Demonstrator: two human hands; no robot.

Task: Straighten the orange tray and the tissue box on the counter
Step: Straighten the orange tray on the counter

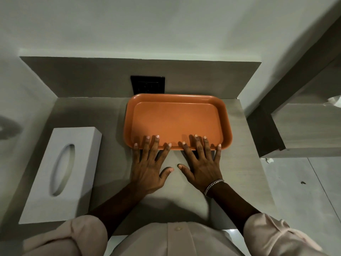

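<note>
We rested our left hand (149, 170) and right hand (201, 169) flat and open, gripping nothing, fingertips on the near rim of the orange tray (177, 109) against the surface's (110, 159) back wall, the tissue box (62, 174) askew at left; the tray looked light, stiff, probably easy to slide by its rim.

Matt plastic tray (177, 122), matt grey box (60, 172), wood-grain counter (239, 163).

Tray (177, 121) sits at the back of the counter (245, 163) against the wall, socket (147, 84) right behind it, box (62, 174) off to its left, both hands (147, 170) (203, 169) on its near rim.
</note>
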